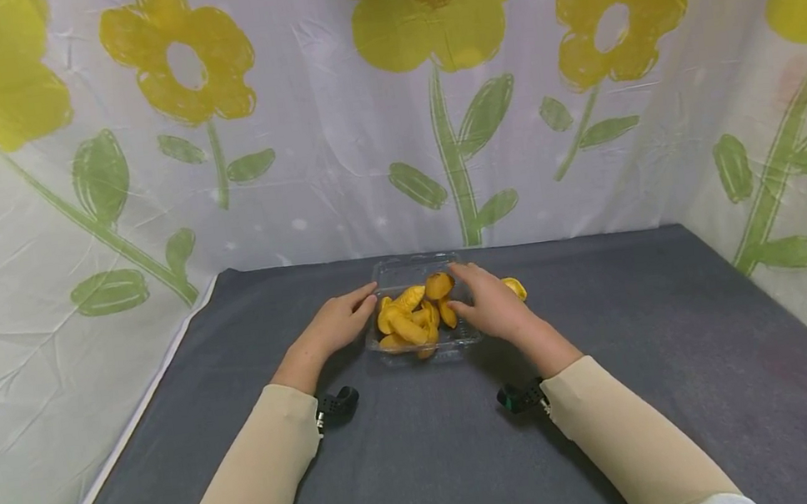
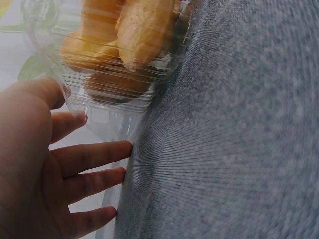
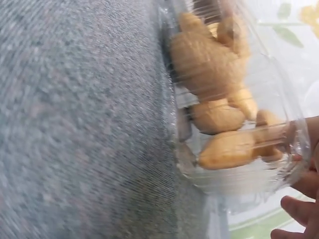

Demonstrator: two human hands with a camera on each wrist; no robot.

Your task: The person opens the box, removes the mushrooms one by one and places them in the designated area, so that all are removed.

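Note:
A clear plastic box (image 1: 385, 348) with a raised clear lid (image 1: 416, 263) at its back sits on the dark cloth, full of lumpy yellow-orange pieces (image 1: 408, 327). Their kind is unclear. At its left side is my left hand (image 1: 336, 321), thumb and index fingertips right at the rim, the other fingers (image 2: 94, 158) straight and spread. My right hand (image 1: 494, 301) grips the right wall, its thumb over the inside and fingers outside. Through the clear side, more tan pieces (image 3: 227, 149) show in the right wrist view.
Another yellow piece (image 1: 516, 288) lies just right of my right hand, partly hidden by it. Dark grey cloth (image 1: 429, 459) covers the table. A white curtain with yellow flowers (image 1: 316, 153) hangs along the back and both sides. Dark wrist mounts (image 1: 339, 403) stick out below my hands.

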